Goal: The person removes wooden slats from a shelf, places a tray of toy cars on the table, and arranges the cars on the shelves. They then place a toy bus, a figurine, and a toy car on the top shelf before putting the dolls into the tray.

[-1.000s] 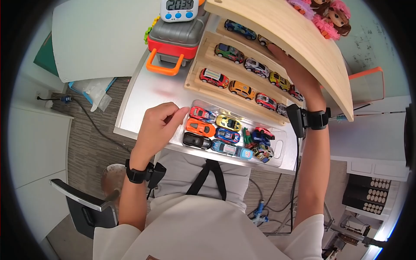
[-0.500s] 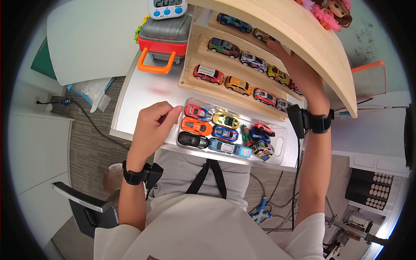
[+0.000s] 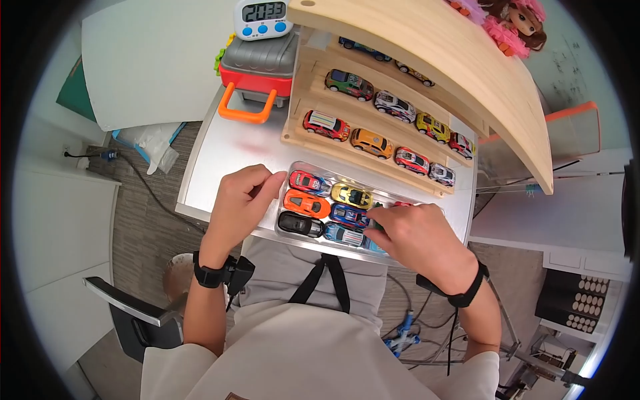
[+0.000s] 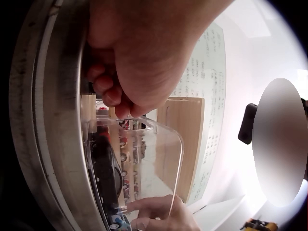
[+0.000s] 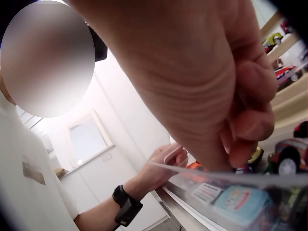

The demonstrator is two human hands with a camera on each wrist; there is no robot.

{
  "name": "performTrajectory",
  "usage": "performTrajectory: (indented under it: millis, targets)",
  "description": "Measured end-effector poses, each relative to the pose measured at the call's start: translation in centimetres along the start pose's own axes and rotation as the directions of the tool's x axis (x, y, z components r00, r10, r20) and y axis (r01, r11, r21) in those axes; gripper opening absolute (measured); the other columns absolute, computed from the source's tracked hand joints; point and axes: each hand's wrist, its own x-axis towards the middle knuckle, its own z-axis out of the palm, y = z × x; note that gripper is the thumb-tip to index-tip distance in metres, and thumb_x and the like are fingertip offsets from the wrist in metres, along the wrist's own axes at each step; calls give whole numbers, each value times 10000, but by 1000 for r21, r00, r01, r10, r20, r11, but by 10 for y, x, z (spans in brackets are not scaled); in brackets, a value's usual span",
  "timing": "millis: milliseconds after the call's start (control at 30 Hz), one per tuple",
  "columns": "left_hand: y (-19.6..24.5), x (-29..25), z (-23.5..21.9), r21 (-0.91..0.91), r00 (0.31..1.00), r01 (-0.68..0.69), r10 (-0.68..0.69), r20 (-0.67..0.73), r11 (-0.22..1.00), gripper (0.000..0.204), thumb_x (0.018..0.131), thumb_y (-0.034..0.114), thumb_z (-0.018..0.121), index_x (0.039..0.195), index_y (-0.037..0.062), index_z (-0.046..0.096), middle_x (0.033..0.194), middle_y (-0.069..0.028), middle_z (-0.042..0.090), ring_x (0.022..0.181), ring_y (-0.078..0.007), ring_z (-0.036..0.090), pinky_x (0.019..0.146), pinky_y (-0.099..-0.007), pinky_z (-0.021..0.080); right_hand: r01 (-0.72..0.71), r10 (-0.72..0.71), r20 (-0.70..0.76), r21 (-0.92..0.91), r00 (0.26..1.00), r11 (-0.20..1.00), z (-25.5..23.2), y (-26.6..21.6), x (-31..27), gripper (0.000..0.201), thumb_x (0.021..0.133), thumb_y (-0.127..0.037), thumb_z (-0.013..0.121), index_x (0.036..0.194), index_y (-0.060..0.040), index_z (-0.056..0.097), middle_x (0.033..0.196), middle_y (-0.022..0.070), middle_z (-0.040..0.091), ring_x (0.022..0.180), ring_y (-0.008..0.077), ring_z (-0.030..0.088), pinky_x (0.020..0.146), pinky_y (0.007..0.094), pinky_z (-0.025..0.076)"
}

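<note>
A clear plastic tray [image 4: 179,149] holds toy cars near the table's front edge. My left hand [image 3: 241,203] grips its left end, fingers curled, with fingertips at the rim in the left wrist view. My right hand [image 3: 423,240] reaches down over the tray's right part. Its thumb and index finger are apart, beside a dark blue car [image 3: 348,215] and a light blue car [image 3: 343,235]; its palm hides other cars. Also in the tray are red [image 3: 309,181], orange [image 3: 307,204], black [image 3: 300,225] and yellow [image 3: 351,195] cars.
Behind the tray stands a tiered wooden rack [image 3: 293,133] with toy cars on its tiers, under a curved wooden top [image 3: 453,60] bearing dolls [image 3: 510,30]. A grey and red toolbox [image 3: 260,60] with an orange handle stands left, a digital timer [image 3: 261,20] on it.
My right hand has left the rack's top tier, where a yellowish car now sits uncovered, and come down over the tray. My left hand stays at the tray's left end.
</note>
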Motion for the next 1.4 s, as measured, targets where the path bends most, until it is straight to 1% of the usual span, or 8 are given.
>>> performTrajectory:
  millis: [167,267,467,567,633,933,1233,1400]
  targets:
    - [-2,0,0,19,1000,11,-11,-2,1000,304,999,146,692,792,-69,635,654,-51,531,591,-109,405,548,-309,345,8,-7,8,-54,1000,999,7,1,3,199,914,-216,725,842,-33,696,700,135,700,687,317,724,633,418,579]
    - [-4,0,1,28,1000,22,-21,-3,999,301,1001,142,687,791,-68,639,656,-54,547,593,-101,418,548,-305,350,-48,52,50,-78,997,996,11,1,6,224,886,-259,765,899,-42,712,701,112,694,728,301,717,654,411,567]
    - [0,-1,2,22,999,32,-32,-12,999,288,1002,132,680,783,-52,644,662,-58,576,603,-88,447,551,-292,363,-14,27,65,-191,997,982,16,2,3,237,878,-255,770,892,-27,707,680,128,686,708,309,715,656,419,567]
    - [-3,0,1,54,1000,4,-3,-14,999,297,1004,134,678,774,-50,636,661,-55,573,604,-87,440,552,-290,362,-37,54,98,-172,994,984,15,3,2,229,874,-246,770,899,-26,711,682,132,689,712,311,716,659,422,567]
    - [-1,-1,3,49,1000,12,-11,-15,999,300,1004,133,677,771,-51,631,659,-55,569,603,-88,438,553,-291,361,-59,62,45,-76,997,995,17,5,2,219,871,-239,768,914,-31,717,690,128,695,720,312,719,665,421,569]
    - [-4,0,4,51,999,18,-17,-28,999,314,1005,126,676,757,-56,612,645,-51,546,604,-96,418,556,-295,356,32,-31,-130,11,991,999,10,-5,1,222,849,-206,774,971,-36,697,811,112,695,755,288,699,670,426,559]
    - [-2,0,3,59,999,14,-12,-33,998,313,1009,132,676,765,-56,620,641,-51,538,602,-95,412,552,-297,352,88,-70,-100,187,992,978,15,-4,13,321,850,-248,800,1055,-21,705,948,141,711,874,325,714,743,429,587]
    - [-2,0,4,61,999,6,-4,-33,998,315,1012,140,675,768,-54,630,641,-43,545,606,-87,412,551,-293,350,90,-75,-86,185,993,979,19,-9,21,362,865,-275,793,1116,-27,714,981,130,716,897,327,716,748,431,592]
